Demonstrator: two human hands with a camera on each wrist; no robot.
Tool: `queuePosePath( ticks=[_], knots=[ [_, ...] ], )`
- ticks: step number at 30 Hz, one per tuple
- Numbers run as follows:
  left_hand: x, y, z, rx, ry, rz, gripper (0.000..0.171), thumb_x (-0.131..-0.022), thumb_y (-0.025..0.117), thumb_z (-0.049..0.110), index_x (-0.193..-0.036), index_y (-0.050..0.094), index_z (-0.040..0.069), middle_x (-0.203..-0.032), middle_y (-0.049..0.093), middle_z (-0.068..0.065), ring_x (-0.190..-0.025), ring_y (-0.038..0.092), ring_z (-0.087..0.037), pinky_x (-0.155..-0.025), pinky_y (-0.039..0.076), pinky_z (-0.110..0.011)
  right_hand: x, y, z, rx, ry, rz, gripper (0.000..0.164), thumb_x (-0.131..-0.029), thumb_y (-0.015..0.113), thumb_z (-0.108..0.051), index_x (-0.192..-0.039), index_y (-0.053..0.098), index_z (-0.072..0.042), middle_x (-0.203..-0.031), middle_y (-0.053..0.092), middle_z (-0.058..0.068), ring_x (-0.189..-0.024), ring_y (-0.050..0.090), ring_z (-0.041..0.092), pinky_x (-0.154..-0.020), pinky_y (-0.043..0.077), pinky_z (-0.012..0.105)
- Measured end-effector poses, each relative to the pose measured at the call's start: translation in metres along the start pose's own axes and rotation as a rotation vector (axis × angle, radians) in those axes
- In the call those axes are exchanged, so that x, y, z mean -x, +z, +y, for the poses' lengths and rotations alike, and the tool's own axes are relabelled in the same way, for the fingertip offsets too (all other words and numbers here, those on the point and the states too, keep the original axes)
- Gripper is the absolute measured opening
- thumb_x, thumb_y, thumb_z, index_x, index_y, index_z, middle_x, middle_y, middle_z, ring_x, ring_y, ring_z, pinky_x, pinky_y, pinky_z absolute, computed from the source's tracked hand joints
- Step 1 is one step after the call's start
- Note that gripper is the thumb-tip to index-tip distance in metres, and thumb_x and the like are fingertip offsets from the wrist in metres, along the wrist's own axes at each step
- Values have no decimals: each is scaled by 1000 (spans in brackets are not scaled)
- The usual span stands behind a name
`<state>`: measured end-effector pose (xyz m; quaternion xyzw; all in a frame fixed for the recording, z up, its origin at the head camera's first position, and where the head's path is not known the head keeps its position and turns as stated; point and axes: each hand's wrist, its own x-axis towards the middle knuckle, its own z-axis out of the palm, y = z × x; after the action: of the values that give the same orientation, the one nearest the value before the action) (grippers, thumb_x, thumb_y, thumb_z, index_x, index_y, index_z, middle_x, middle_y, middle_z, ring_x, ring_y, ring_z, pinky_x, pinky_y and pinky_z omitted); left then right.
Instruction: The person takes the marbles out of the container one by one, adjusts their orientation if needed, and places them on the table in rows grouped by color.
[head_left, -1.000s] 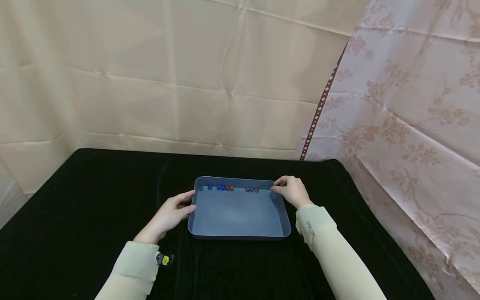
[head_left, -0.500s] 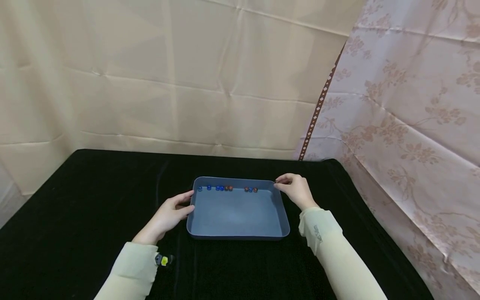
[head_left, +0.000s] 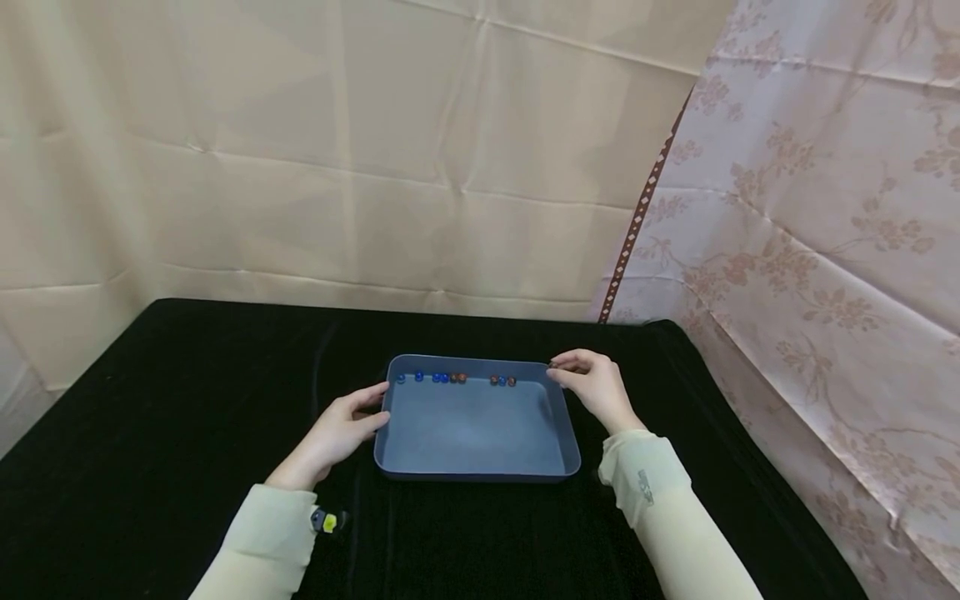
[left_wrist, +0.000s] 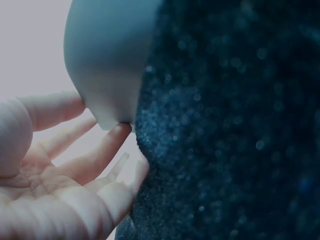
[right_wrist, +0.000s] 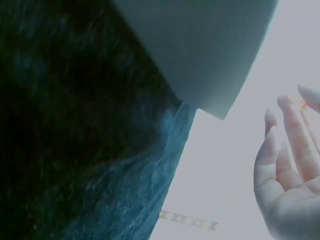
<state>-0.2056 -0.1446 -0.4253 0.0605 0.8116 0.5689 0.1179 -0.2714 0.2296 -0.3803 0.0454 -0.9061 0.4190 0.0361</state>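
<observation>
A blue-grey rectangular tray [head_left: 476, 425] lies on the black cloth. Along its far wall sit several marbles in a broken row: blue ones [head_left: 418, 377] at the left, brown ones [head_left: 461, 378] beside them, then a separate group with a blue marble [head_left: 502, 381] between two brown ones. My left hand [head_left: 337, 433] rests its fingertips against the tray's left side, the fingers loosely extended. Over the far right corner, my right hand [head_left: 596, 387] pinches a small orange-brown marble [right_wrist: 303, 105] between thumb and fingertip. In the right wrist view that hand is apart from the tray wall.
Black cloth [head_left: 225, 400] covers the table all round the tray. A cream curtain [head_left: 375, 167] hangs behind it, and a floral curtain [head_left: 825, 250] runs along the right. A dark band with a yellow-green piece [head_left: 328, 522] is at the left wrist.
My right hand has moved slightly up and right, from inside the tray's far right corner to over its rim. The left hand and the rows of marbles stay put.
</observation>
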Motion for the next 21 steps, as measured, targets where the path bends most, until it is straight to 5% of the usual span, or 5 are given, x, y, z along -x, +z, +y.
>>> queuePosePath(
  ticks=[9,16,21],
  knots=[
    [2,0,-3,5,9,3,55,-101,52,14,-152,34,3,-148,41,-30,-120,59,-37,-97,56,-44,16,13,-10,-162,9,-27,31,-89,74,-27,-112,71,-7,-101,75,8,-94,71,28,-86,59,45],
    [3,0,-3,9,12,-2,54,-102,51,14,-152,34,4,-148,41,-30,-119,60,-37,-97,56,-44,30,21,-22,-223,-28,-27,30,-89,75,-25,-111,72,-5,-102,76,7,-89,70,12,-82,57,28],
    [2,1,0,-4,19,3,54,-102,51,14,-152,35,4,-148,42,-30,-120,59,-38,-97,56,-44,38,22,-31,-312,-52,-18,31,-88,76,-21,-111,70,-1,-106,75,11,-89,70,10,-82,59,28]
  ],
)
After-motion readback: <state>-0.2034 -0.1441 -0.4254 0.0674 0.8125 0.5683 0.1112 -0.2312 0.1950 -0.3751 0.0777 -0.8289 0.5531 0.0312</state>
